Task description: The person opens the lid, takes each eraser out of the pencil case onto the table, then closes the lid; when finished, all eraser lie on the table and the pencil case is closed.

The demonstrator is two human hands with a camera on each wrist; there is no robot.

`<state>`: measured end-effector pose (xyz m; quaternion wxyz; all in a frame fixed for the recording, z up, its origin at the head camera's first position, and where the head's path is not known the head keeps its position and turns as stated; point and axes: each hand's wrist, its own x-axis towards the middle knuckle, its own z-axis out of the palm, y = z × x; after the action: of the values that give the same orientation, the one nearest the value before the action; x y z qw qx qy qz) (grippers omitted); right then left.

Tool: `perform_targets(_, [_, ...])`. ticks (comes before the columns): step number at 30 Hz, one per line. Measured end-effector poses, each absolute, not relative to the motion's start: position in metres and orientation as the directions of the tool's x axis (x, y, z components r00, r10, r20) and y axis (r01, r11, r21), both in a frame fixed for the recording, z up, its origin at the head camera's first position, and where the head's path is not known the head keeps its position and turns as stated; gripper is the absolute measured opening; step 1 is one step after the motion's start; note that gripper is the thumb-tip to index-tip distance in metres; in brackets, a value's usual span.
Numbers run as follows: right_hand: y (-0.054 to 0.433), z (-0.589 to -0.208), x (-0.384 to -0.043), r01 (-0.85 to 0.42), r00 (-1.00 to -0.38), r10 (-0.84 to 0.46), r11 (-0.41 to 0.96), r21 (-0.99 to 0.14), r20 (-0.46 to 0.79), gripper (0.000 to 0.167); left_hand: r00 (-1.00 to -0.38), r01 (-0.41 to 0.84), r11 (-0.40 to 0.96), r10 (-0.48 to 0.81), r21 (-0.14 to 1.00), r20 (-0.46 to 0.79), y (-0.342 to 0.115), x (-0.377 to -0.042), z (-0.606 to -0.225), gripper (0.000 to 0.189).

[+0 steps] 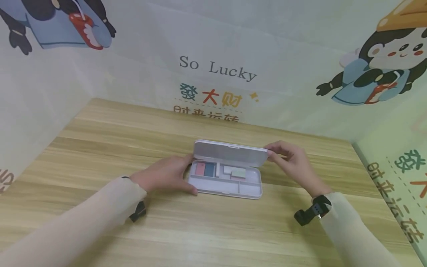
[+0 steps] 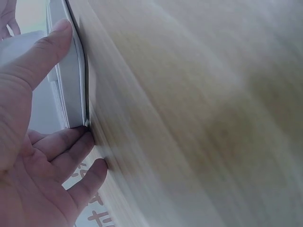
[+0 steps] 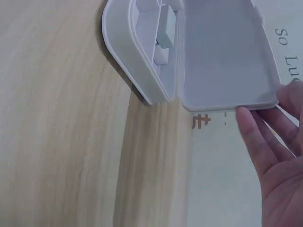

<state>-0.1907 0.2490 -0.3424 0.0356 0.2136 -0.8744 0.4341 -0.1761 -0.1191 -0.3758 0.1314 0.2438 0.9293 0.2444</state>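
Note:
A white pencil case lies on the table with its hinged lid raised. Inside sit a pink eraser-like block, a dark blue block and a pale green one, along with white pieces. My left hand grips the case's left end, thumb at the front corner and fingers behind; the left wrist view shows the thumb on the side wall. At the lid's right corner, my right hand pinches the edge, seen closely in the right wrist view.
The wood-grain table runs back to a printed backdrop with lettering and cartoon figures. More of this cloth hangs along the right side. Each wrist carries a black strapped device.

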Motion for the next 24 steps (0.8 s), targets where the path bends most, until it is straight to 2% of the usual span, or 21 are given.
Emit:
perform_targets(6, [0.243, -0.348, -0.201, -0.364, -0.931, -0.236, 0.540, -0.758, 0.279, 0.022, -0.849, 0.374, 0.764, 0.510, 0.525, -0.138, -0.118, -0.175, -0.375, 0.113])
perform_targets(14, [0.233, -0.354, -0.218, -0.255, -0.966, -0.113, 0.551, -0.795, 0.232, 0.024, -0.846, 0.386, 0.763, 0.517, 0.518, -0.131, -0.118, -0.174, -0.374, 0.109])
perform_targets(24, [0.230, -0.370, -0.227, -0.217, -0.976, -0.147, 0.641, -0.736, 0.160, 0.028, -0.847, 0.363, 0.762, 0.510, 0.536, -0.151, -0.118, -0.174, -0.374, 0.110])
